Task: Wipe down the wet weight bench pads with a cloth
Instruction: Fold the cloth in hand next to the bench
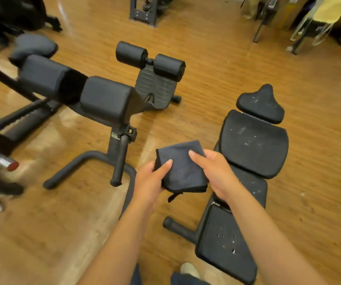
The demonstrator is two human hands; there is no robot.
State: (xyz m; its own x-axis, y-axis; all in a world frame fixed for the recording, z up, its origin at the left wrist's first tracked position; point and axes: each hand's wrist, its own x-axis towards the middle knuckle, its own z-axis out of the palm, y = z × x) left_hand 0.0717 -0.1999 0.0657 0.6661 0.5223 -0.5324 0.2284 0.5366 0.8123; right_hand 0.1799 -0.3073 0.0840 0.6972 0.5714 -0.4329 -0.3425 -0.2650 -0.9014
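Right of the folded dark grey cloth lies the black droplet-speckled bench pad, long axis near-to-far. Left hand and right hand both grip the cloth; right is nearer the pad.

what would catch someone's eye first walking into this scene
Centre frame, the left hand and right hand hold a folded dark cloth between them, above the wooden floor. Just to the right lies a black weight bench, its pads speckled with droplets. To the left stands another padded bench with two roller pads beyond it.
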